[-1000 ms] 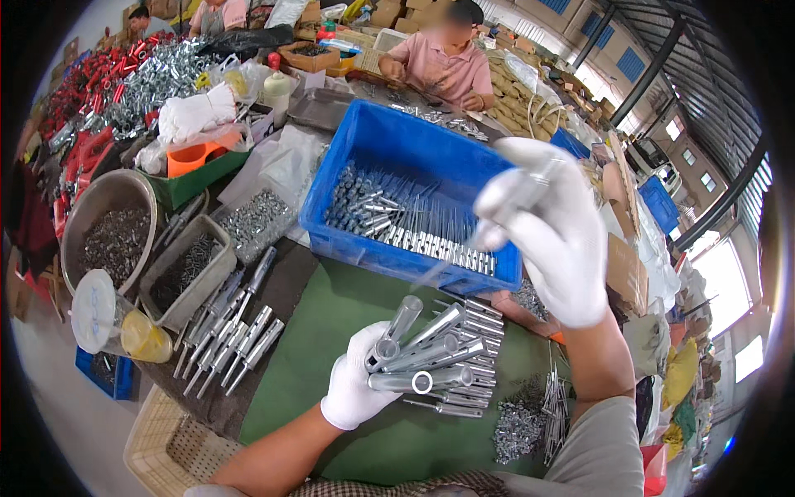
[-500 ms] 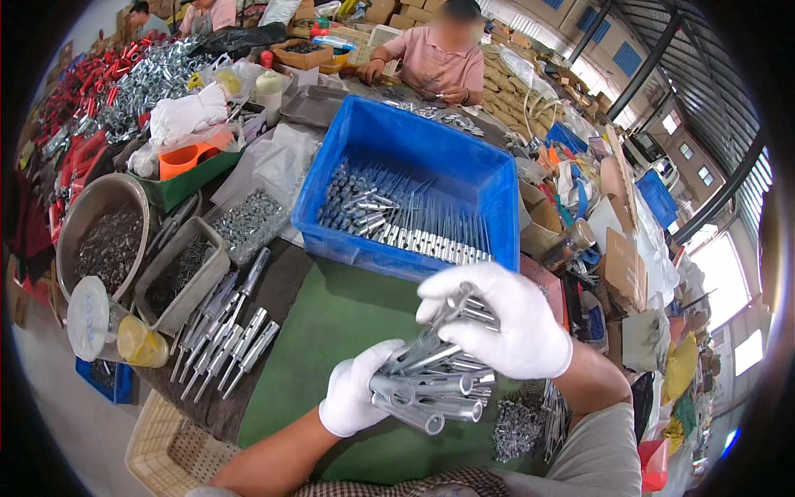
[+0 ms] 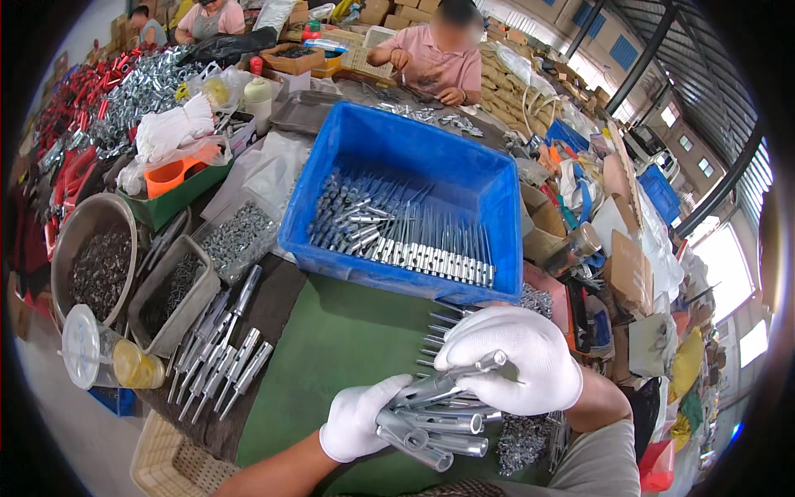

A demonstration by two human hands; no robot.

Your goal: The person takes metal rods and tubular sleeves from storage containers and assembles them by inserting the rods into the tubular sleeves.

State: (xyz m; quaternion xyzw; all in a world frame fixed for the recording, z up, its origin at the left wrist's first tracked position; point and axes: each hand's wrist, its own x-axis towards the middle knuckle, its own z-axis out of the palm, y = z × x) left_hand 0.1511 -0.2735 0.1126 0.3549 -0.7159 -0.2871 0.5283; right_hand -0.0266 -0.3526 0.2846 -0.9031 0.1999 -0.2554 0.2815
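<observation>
A bundle of metal tubes (image 3: 435, 427) lies fanned across the left hand (image 3: 358, 418), low in the picture above the green mat (image 3: 331, 348) on the counter. The white-gloved fingers (image 3: 389, 388) of that hand are curled up around the near ends of the bundle, clenched on it. The right hand (image 3: 517, 364), gloved too, presses down on the top of the pile, its fingers closed on one slim tube (image 3: 468, 369) that juts out to the left.

The grip looks thin for so many smooth, round pieces. The tubes rest in loose layers, and the lowest ones stick out past the palm, so a small tilt of the left wrist could let them roll off and scatter on the mat. If the right hand lifts before the top tube settles, the pile may spread and slide.

Just beyond the hands, a row of thin pins (image 3: 439, 331) lies on the mat, and falling tubes could knock them askew. Further up stands the blue bin (image 3: 497, 178) with rows of like parts. To the left, more finished tubes (image 3: 224, 356) lie on a dark cloth beside a grey tray (image 3: 178, 315) and a metal bowl (image 3: 74, 228) of small hardware.
</observation>
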